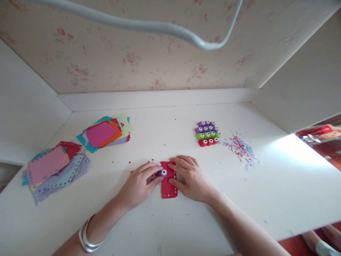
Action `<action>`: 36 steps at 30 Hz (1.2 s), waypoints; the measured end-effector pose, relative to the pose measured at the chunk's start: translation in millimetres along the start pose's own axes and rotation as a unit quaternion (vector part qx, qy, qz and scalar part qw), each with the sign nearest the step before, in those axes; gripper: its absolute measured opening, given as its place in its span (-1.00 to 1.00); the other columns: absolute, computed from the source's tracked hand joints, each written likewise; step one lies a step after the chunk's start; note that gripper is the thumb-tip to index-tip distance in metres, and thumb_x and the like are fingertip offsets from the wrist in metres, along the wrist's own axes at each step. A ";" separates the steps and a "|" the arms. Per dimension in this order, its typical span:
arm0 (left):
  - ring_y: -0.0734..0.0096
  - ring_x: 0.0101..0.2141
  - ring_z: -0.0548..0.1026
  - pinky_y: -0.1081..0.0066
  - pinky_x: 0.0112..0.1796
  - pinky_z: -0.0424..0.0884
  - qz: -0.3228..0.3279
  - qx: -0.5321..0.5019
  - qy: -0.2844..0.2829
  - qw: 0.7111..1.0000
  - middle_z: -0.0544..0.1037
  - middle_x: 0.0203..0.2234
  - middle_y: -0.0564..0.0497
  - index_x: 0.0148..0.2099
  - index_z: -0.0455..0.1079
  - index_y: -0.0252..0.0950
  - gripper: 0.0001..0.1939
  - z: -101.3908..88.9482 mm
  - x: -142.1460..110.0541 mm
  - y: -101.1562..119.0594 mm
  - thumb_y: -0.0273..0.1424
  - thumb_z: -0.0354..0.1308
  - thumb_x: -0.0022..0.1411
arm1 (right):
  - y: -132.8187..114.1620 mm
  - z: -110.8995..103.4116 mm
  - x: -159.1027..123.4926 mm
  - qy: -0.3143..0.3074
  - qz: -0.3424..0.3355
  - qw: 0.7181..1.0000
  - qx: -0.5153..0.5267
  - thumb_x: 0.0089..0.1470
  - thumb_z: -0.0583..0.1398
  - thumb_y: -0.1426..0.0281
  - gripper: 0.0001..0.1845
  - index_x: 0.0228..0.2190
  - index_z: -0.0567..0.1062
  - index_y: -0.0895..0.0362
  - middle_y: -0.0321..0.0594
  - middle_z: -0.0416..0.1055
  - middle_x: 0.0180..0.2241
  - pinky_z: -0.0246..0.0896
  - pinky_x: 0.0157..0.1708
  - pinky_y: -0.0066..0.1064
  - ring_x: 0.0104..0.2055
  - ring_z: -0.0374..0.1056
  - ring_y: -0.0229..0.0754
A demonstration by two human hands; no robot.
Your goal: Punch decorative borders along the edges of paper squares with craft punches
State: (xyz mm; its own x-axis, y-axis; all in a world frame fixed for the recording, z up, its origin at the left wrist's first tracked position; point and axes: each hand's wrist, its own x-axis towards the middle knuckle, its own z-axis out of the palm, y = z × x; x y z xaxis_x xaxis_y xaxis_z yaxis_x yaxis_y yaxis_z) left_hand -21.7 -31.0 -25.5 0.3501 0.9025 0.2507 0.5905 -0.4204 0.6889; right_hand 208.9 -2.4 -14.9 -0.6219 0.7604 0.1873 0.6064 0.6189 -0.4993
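A red paper card (167,188) lies on the white table in front of me, with small holes punched along its bottom and right edges. At its left edge sits a small purple craft punch (163,173) with a star mark on its white button. My left hand (141,183) grips this punch between thumb and fingers. My right hand (189,176) lies over the card's right side, fingers stretched and pressing on the paper. Tiny red punched pieces (152,160) lie close to my left hand, partly hidden by it.
Uncut coloured paper (101,134) is stacked at the back left. Nearer left lies a pile of punched sheets (48,165). Rows of purple, green and red punches (207,134) stand at the back right, beside scattered confetti (241,149). A white curved bar (133,24) crosses above; someone's feet show lower right.
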 end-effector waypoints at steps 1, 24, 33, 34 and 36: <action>0.31 -0.08 0.51 0.29 0.07 0.40 -0.009 -0.005 0.000 1.000 0.56 -0.12 -0.05 -0.01 0.45 -0.22 -0.77 -1.0 0.5 1.0 -0.32 0.18 0.31 | -0.3 -0.3 0.0 0.000 0.001 1.000 0.000 0.16 0.22 0.27 -0.56 0.08 0.44 -0.01 -0.14 0.37 0.13 0.04 0.19 -0.05 0.19 0.19 0.03; 0.59 -0.79 0.07 0.55 -0.73 -0.05 -0.311 -0.030 -0.222 0.923 0.20 -0.75 0.22 -0.41 0.33 -0.27 -0.97 -4.1 60.9 22.2 -0.44 0.12 0.07 | 3.3 -1.7 -5.3 0.053 0.043 0.994 0.083 0.17 0.21 0.15 -0.39 0.20 0.25 0.04 -0.08 0.30 0.17 0.05 0.18 -0.09 0.21 0.19 0.00; 0.60 -0.77 0.05 0.52 -0.71 -0.08 -0.312 -0.015 -0.234 0.921 0.19 -0.73 0.21 -0.42 0.27 -0.26 -0.95 -5.6 62.2 33.5 -0.49 0.09 0.04 | 1.3 1.7 -7.3 0.056 0.051 0.995 0.064 0.15 0.22 0.15 -0.45 0.13 0.34 0.06 -0.11 0.35 0.12 0.04 0.19 -0.13 0.17 0.24 -0.03; 0.59 -0.77 0.06 0.52 -0.70 -0.07 -0.307 -0.015 -0.232 0.923 0.18 -0.73 0.22 -0.42 0.27 -0.26 -0.95 -7.2 61.6 34.9 -0.48 0.09 0.04 | 0.7 1.8 -6.8 0.047 0.046 0.996 0.053 0.12 0.24 0.13 -0.42 0.13 0.35 0.07 -0.11 0.34 0.13 0.03 0.19 -0.12 0.17 0.23 -0.02; 0.58 -0.74 0.08 0.53 -0.69 -0.04 -0.297 -0.018 -0.225 0.928 0.19 -0.72 0.21 -0.41 0.27 -0.26 -0.97 -10.2 59.8 37.4 -0.46 0.09 0.05 | 0.4 2.6 -6.0 0.032 0.040 0.998 0.031 0.06 0.28 0.09 -0.33 0.14 0.34 0.08 -0.09 0.32 0.15 -0.01 0.20 -0.10 0.19 0.20 0.01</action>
State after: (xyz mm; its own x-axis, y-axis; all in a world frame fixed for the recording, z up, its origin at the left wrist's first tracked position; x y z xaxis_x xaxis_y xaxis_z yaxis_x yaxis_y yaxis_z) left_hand 13.9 8.1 22.1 0.2437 0.8400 -0.4848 0.7550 0.1495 0.6385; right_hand 211.6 -7.3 -18.4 -0.5389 0.8191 0.1965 0.6198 0.5436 -0.5660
